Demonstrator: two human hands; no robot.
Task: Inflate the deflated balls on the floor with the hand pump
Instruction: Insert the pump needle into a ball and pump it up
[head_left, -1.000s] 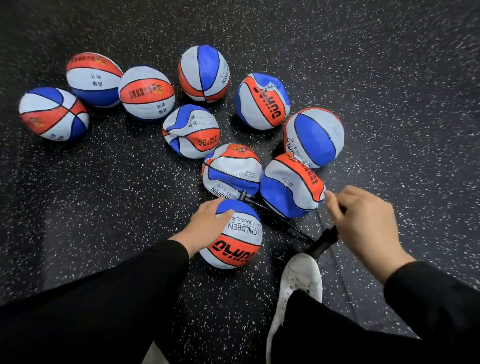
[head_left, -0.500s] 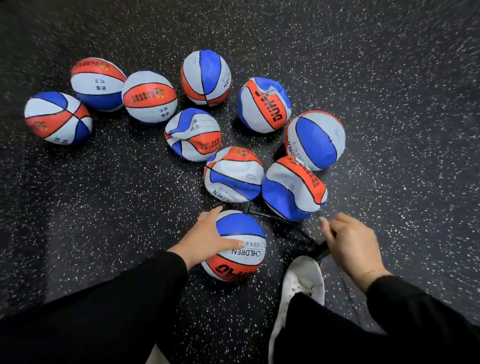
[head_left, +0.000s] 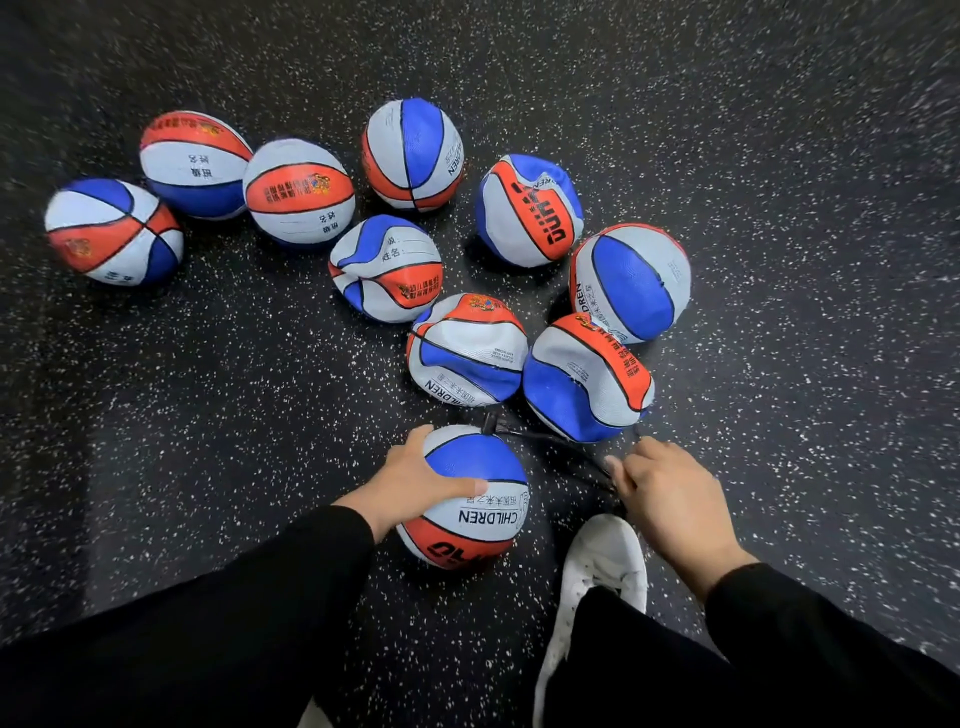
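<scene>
A red, white and blue ball lies on the floor right in front of me. My left hand holds its left side, thumb across the white panel. A black hose runs from the top of this ball toward my right hand. That hand grips the pump handle, which is hidden beneath it, low over the floor. Several crumpled, deflated balls lie just beyond, the nearest being one at centre and one to its right.
More balls spread to the back and left on the dark speckled floor, including rounder ones at far left. A white shoe stands beside the pump, below my right hand. My dark sleeves and trouser legs fill the bottom.
My right hand has pushed the pump handle down toward the floor, hiding the black pump shaft. The left hand has stayed on the ball.
</scene>
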